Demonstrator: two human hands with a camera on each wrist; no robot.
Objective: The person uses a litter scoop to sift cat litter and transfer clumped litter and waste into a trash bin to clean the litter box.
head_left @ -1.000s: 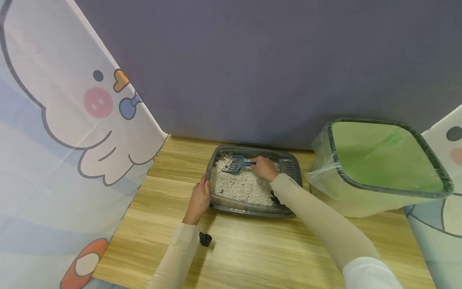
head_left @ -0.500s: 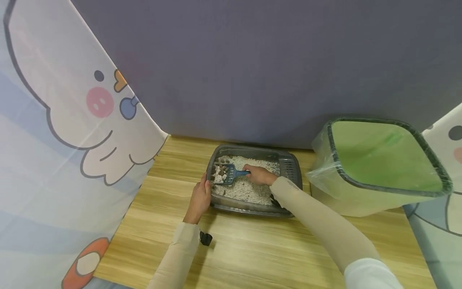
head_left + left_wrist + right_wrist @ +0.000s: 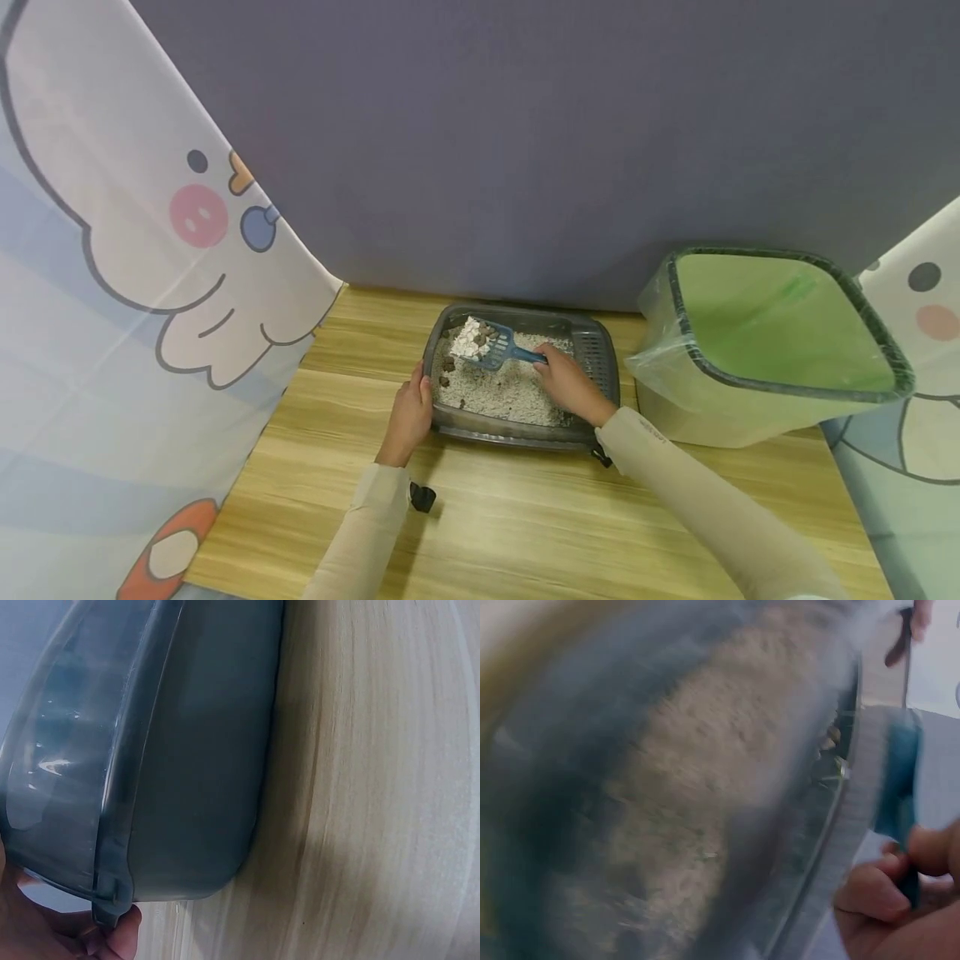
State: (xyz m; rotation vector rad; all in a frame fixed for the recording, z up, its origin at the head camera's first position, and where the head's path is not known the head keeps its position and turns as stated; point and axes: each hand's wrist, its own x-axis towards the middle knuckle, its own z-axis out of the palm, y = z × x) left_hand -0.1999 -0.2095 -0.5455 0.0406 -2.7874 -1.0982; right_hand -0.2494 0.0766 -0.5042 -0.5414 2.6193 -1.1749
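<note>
A dark grey litter box (image 3: 517, 429) filled with pale litter (image 3: 506, 398) sits on the wooden surface. My left hand (image 3: 408, 412) grips its left end; in the left wrist view, fingers (image 3: 124, 934) curl at the rim's corner. By its handle, my right hand (image 3: 572, 385) holds a blue slotted litter scoop (image 3: 497, 354) over the box. White litter and brown clumps (image 3: 478, 335) are heaped in the scoop's head. A few more brown clumps (image 3: 447, 365) lie at the box's left end. The right wrist view is blurred, with the handle (image 3: 904, 780) between thumb and fingers.
To the right of the box stands a tall bin (image 3: 697, 408) with a clear green-tinted liner and a dark rim. A grey wall (image 3: 480, 167) rises right behind the box. Cartoon-printed cloth (image 3: 150, 267) hangs at both sides of the wooden tabletop (image 3: 510, 525).
The scoop dug toward the box's left end, then came up loaded with litter and clumps, tilting as the right hand drew back rightward and nearer me. My left hand keeps its hold on the box.
</note>
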